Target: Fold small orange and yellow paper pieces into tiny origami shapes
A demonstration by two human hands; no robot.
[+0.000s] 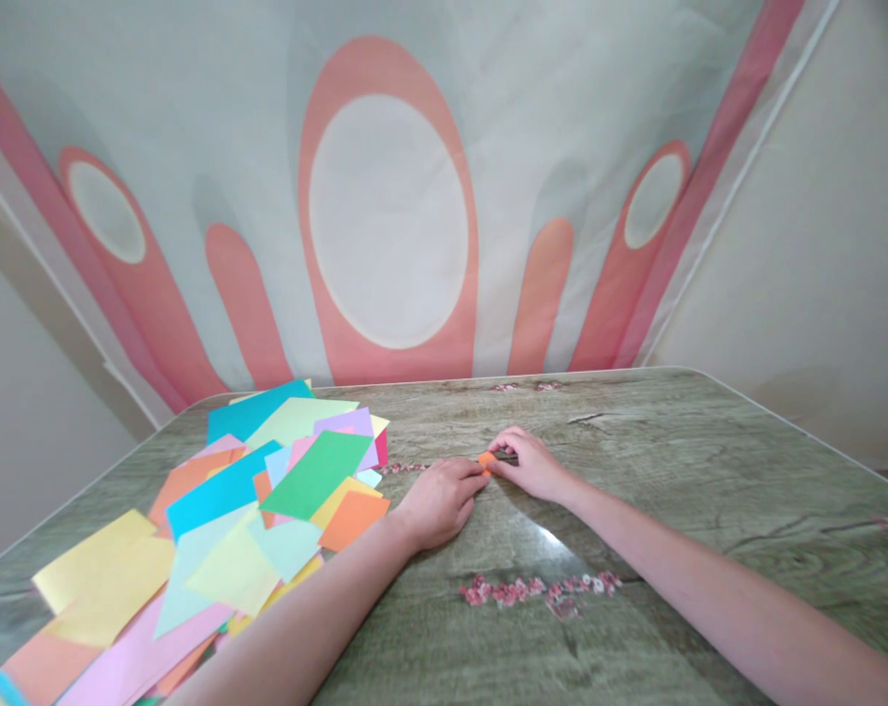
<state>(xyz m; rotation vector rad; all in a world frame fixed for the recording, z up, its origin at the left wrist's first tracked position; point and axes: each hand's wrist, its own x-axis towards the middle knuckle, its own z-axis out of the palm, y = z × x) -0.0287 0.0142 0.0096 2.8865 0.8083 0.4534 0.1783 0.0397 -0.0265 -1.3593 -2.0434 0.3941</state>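
A small piece of orange paper (486, 460) lies between my two hands near the middle of the table, mostly covered by fingers. My left hand (444, 498) rests palm down at its left, with the fingertips pressed on the paper's edge. From the right, my right hand (530, 466) grips the same piece between thumb and bent fingers. Whether the paper is folded I cannot tell. Left of my left forearm spreads a loose heap of coloured paper sheets, with a green sheet (319, 475) and an orange sheet (354, 520) closest to my left hand.
The wood-grain table (709, 471) carries a printed pink flower pattern (539, 590) in front of my hands. Yellow sheets (106, 574) and blue sheets (260, 412) overlap at the left side. Behind the table hangs a grey and pink backdrop (389, 363).
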